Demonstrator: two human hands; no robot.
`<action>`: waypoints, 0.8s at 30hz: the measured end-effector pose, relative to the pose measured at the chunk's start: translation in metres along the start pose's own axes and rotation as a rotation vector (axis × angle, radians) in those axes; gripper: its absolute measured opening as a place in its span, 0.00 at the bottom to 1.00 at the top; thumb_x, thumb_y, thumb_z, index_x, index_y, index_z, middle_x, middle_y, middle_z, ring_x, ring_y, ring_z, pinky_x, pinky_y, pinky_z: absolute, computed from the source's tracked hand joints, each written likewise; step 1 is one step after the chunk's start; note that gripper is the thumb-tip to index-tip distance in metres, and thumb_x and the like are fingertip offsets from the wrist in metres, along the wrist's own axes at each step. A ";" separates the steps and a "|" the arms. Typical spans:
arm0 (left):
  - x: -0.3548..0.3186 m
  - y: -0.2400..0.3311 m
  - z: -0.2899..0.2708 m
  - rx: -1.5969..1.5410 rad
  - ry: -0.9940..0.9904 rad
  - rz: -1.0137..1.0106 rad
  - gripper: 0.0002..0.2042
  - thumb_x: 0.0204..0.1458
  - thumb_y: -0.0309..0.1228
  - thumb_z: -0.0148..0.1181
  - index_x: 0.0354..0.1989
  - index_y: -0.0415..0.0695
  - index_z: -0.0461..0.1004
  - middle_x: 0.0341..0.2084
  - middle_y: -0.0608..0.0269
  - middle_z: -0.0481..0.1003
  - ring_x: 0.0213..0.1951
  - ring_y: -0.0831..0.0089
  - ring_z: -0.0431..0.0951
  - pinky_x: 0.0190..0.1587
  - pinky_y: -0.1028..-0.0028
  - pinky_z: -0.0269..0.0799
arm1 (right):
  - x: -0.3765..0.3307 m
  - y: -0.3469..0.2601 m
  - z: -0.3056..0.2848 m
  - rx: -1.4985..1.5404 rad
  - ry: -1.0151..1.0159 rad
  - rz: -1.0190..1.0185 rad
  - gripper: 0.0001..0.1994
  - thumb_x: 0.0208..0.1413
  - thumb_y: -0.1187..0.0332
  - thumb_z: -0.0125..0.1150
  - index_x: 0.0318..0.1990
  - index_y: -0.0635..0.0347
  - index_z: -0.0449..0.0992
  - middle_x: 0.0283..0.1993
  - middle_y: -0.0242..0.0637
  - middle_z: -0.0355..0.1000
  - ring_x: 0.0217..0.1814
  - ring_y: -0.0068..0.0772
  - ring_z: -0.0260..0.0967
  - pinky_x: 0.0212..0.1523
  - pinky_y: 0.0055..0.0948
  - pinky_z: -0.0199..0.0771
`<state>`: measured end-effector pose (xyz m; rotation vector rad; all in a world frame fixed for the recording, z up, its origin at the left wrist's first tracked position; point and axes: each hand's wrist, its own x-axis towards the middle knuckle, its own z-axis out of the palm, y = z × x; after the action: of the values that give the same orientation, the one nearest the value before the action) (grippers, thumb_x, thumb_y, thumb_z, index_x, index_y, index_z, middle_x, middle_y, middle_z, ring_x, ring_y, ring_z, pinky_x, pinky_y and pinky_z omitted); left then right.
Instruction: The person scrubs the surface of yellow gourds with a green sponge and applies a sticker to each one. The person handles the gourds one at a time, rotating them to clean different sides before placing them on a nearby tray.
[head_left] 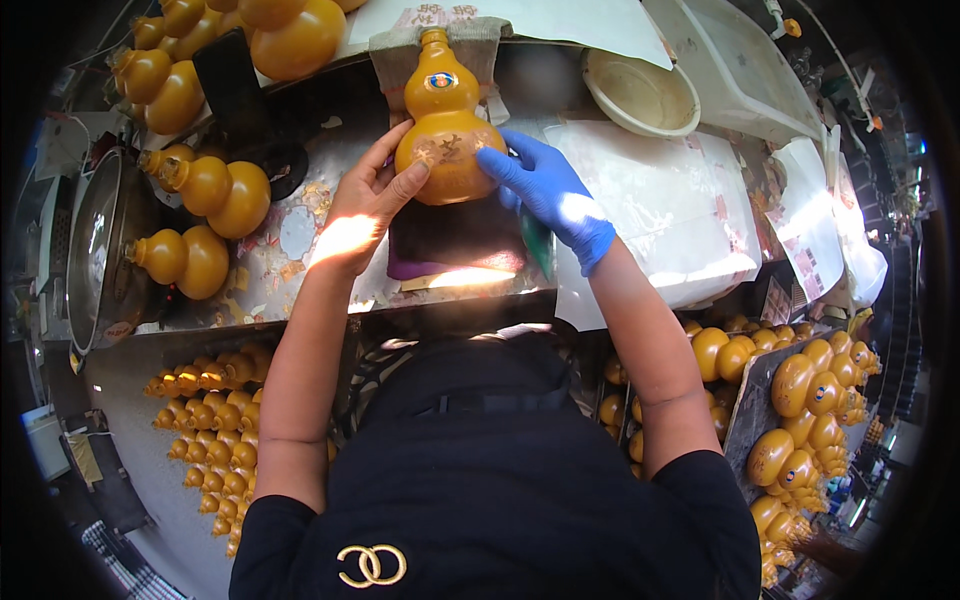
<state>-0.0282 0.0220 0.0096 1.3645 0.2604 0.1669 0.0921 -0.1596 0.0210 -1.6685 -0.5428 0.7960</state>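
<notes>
An orange-yellow gourd-shaped bottle (452, 120) lies with its neck pointing away from me, over a grey cloth (385, 62). A small oval label sits on its upper bulb, and dark marks show across the lower bulb. My bare left hand (372, 195) grips the lower bulb from the left, thumb on top. On the other side my right hand (555, 195), in a blue glove, holds the same bulb with its thumb over the front. The undersides of both grips are hidden.
More gourd bottles (235, 200) stand at the left beside a black stand (228, 75) and a large metal pan (105, 240). White sheets (650, 220), a pale bowl (640, 95) and a clear plastic bin (735, 70) are at the right. Rows of gourd bottles (215, 430) flank me below.
</notes>
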 end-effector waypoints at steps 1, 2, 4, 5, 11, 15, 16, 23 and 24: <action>0.001 -0.001 -0.002 -0.005 -0.005 -0.001 0.33 0.55 0.39 0.61 0.66 0.38 0.55 0.59 0.56 0.64 0.60 0.70 0.62 0.64 0.70 0.53 | 0.000 -0.001 0.001 -0.005 0.007 0.004 0.30 0.53 0.47 0.62 0.53 0.63 0.71 0.23 0.24 0.64 0.24 0.14 0.59 0.27 0.16 0.61; 0.001 -0.002 -0.002 -0.007 -0.002 -0.001 0.34 0.55 0.39 0.61 0.66 0.38 0.55 0.59 0.56 0.64 0.61 0.70 0.62 0.64 0.70 0.53 | 0.000 -0.001 0.001 -0.011 0.015 0.009 0.30 0.53 0.47 0.62 0.54 0.64 0.70 0.23 0.24 0.64 0.24 0.14 0.59 0.27 0.16 0.61; 0.001 -0.004 -0.002 -0.013 0.004 -0.002 0.34 0.55 0.39 0.62 0.66 0.39 0.55 0.60 0.56 0.63 0.61 0.70 0.62 0.65 0.70 0.53 | 0.000 0.001 0.001 -0.008 0.019 0.005 0.32 0.52 0.46 0.62 0.56 0.64 0.69 0.23 0.25 0.64 0.24 0.14 0.60 0.27 0.16 0.62; 0.000 -0.003 -0.001 -0.024 0.003 0.000 0.34 0.54 0.36 0.63 0.66 0.38 0.54 0.59 0.55 0.64 0.60 0.69 0.64 0.63 0.71 0.56 | 0.000 0.003 0.001 0.000 0.014 -0.003 0.33 0.52 0.47 0.62 0.57 0.64 0.68 0.23 0.25 0.64 0.24 0.14 0.60 0.28 0.16 0.62; -0.001 0.000 0.000 -0.053 -0.015 0.013 0.36 0.51 0.31 0.66 0.66 0.37 0.53 0.58 0.54 0.64 0.59 0.69 0.66 0.60 0.73 0.63 | 0.000 0.007 -0.002 0.014 -0.006 0.000 0.36 0.52 0.48 0.64 0.62 0.64 0.64 0.24 0.25 0.65 0.25 0.15 0.60 0.29 0.16 0.63; 0.000 0.000 -0.001 -0.031 -0.015 0.018 0.36 0.51 0.33 0.66 0.66 0.37 0.54 0.58 0.54 0.64 0.59 0.69 0.65 0.61 0.72 0.61 | 0.000 0.009 -0.002 0.010 -0.006 -0.003 0.37 0.52 0.48 0.64 0.63 0.65 0.62 0.24 0.25 0.65 0.25 0.15 0.60 0.29 0.16 0.64; 0.001 0.000 -0.001 -0.019 -0.010 0.016 0.36 0.51 0.34 0.66 0.66 0.37 0.54 0.58 0.54 0.64 0.59 0.69 0.65 0.61 0.72 0.61 | 0.000 0.009 -0.001 0.013 0.006 0.005 0.37 0.52 0.48 0.64 0.63 0.65 0.62 0.24 0.25 0.65 0.25 0.15 0.60 0.30 0.16 0.64; 0.002 -0.001 -0.001 -0.033 0.001 0.006 0.36 0.51 0.36 0.66 0.65 0.37 0.55 0.58 0.54 0.64 0.59 0.70 0.65 0.62 0.72 0.58 | 0.002 0.010 0.000 0.064 0.016 0.033 0.37 0.52 0.47 0.63 0.62 0.66 0.62 0.26 0.27 0.66 0.26 0.15 0.60 0.30 0.16 0.63; 0.002 -0.001 -0.001 -0.037 -0.002 0.001 0.36 0.51 0.36 0.66 0.65 0.36 0.55 0.58 0.54 0.65 0.59 0.70 0.65 0.63 0.72 0.58 | 0.002 0.011 0.000 0.074 0.017 0.035 0.37 0.52 0.47 0.63 0.62 0.66 0.63 0.27 0.27 0.66 0.26 0.15 0.60 0.30 0.16 0.63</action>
<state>-0.0267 0.0238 0.0085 1.3278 0.2541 0.1708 0.0927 -0.1604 0.0096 -1.6192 -0.4680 0.8176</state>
